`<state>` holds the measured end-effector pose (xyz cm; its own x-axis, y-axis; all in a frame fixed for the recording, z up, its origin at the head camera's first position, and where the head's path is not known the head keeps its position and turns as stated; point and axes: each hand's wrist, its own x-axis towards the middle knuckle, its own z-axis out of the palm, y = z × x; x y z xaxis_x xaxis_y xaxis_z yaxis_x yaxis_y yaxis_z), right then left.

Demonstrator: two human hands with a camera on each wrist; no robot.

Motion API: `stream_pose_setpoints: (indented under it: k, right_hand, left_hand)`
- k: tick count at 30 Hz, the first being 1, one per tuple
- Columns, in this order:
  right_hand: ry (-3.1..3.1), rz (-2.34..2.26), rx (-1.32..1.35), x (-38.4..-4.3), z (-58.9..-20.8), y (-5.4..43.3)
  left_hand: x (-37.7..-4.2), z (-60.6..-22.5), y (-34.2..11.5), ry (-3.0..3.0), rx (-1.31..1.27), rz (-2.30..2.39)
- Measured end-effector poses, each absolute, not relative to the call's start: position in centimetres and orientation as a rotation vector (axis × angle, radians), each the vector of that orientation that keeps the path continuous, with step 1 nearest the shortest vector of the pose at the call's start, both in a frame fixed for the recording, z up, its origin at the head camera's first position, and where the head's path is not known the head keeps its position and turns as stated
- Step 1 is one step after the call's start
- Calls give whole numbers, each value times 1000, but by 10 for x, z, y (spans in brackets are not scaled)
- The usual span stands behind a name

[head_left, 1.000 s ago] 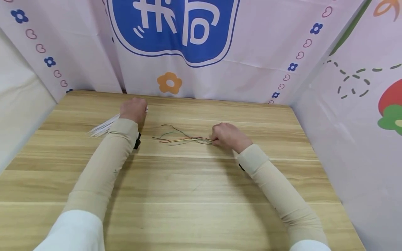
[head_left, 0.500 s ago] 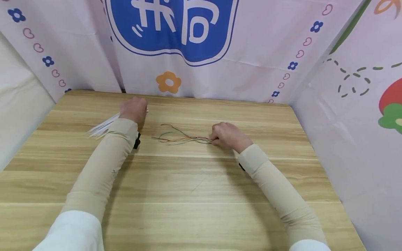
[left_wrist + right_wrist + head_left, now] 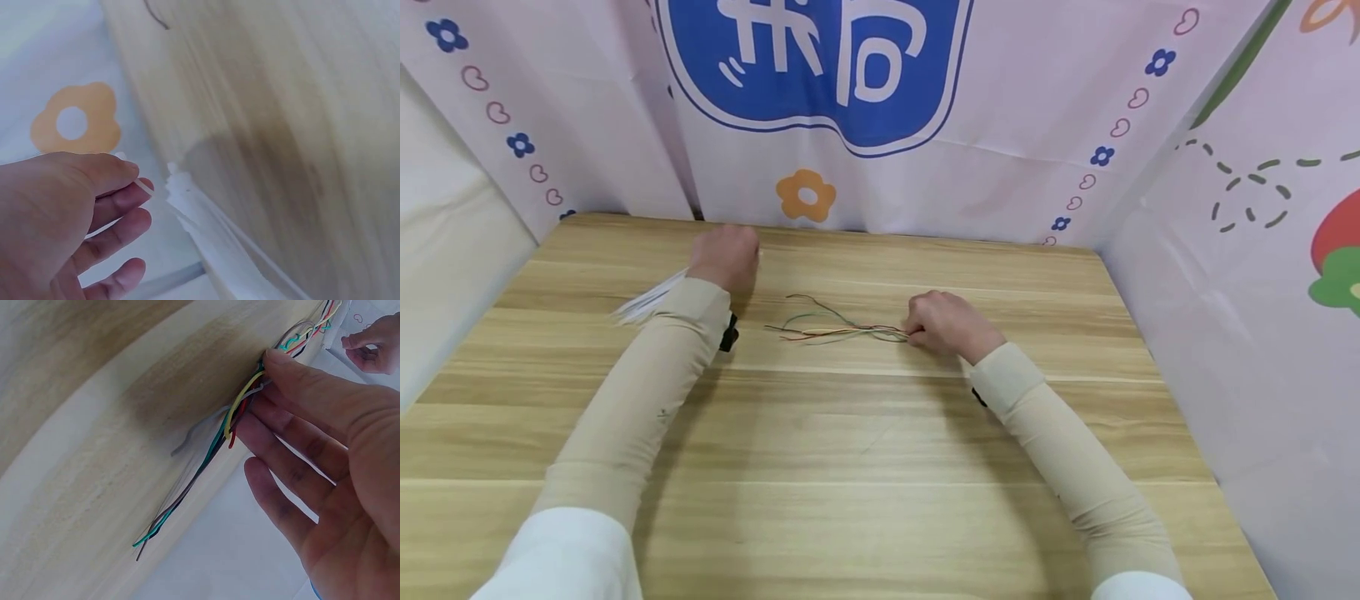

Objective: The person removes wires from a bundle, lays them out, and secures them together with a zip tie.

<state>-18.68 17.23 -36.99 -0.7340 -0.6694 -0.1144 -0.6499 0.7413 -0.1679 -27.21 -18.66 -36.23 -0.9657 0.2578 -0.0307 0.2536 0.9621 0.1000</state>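
Note:
My left hand (image 3: pixel 725 257) is over a bundle of thin white cable ties (image 3: pixel 650 302) near the table's back left. In the left wrist view, its thumb and index finger pinch one cable tie (image 3: pixel 145 188) just below the head, beside the rest of the bundle; the other fingers are loosely bent. My right hand (image 3: pixel 953 325) pinches a bunch of coloured wires (image 3: pixel 850 330) near its right end. Yellow, red, green, grey and dark wires (image 3: pixel 200 464) stick out past the thumb and fingers in the right wrist view. Their left ends fan out across the tabletop.
The wood-grain table (image 3: pixel 850 467) reaches back to a printed cloth (image 3: pixel 1015 158) with a blue emblem and flowers. Another cloth wall (image 3: pixel 1217 333) stands along the right, and a pale one (image 3: pixel 460 217) along the left.
My left hand has shifted slightly up and right; the white heads that showed beside it are now hidden in the head view. The right hand stays on the wires, almost still.

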Motion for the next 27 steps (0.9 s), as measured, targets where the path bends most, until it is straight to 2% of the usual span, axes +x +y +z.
stream_pose_setpoints:
  k: [19, 27]
  right_hand:
    - [2770, -220, -980, -185, -370, 173]
    - [2767, -243, -971, -183, -368, 173]
  left_hand:
    - [-256, -328, -185, 3278, 516, 314]
    - [-249, -315, -182, 3233, 480, 404]
